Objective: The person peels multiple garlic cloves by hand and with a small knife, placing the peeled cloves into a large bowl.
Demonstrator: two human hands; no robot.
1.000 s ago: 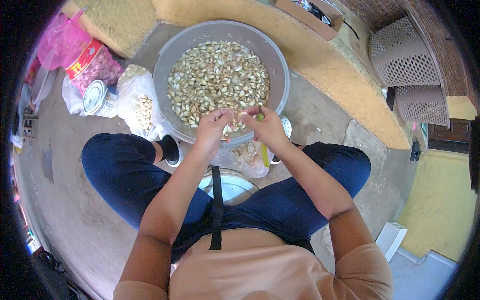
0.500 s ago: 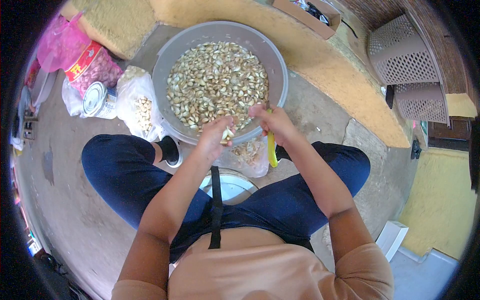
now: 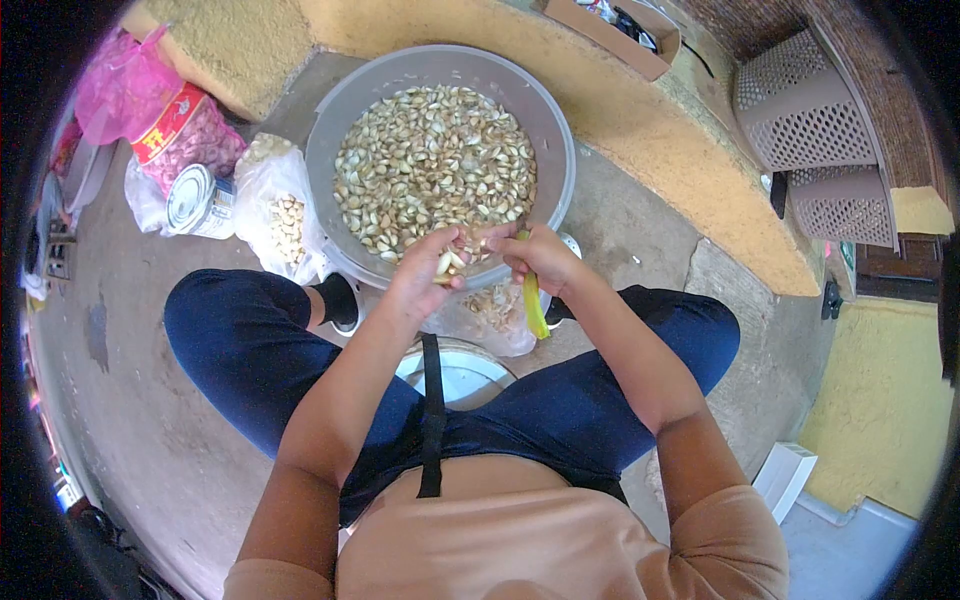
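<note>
While both knees (image 3: 255, 345) stick out wide, the left hand (image 3: 422, 275) is half-curled over the near rim of the tub (image 3: 550, 170), cradling a few cloves (image 3: 446, 263), and the right hand (image 3: 545, 262) is just beside it, wrapped around a yellow knife (image 3: 534, 305). Bag of peels (image 3: 495, 315) just below. Loads of garlic (image 3: 430, 165) in the tub, can (image 3: 196, 204) and pink sack (image 3: 195, 152) off to the left, box (image 3: 625, 45) up on the ledge (image 3: 640, 150) behind.

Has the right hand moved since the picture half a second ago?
Yes: judged against the gray tub, the right hand has shifted toward the left hand and slightly toward the person's body.
</note>
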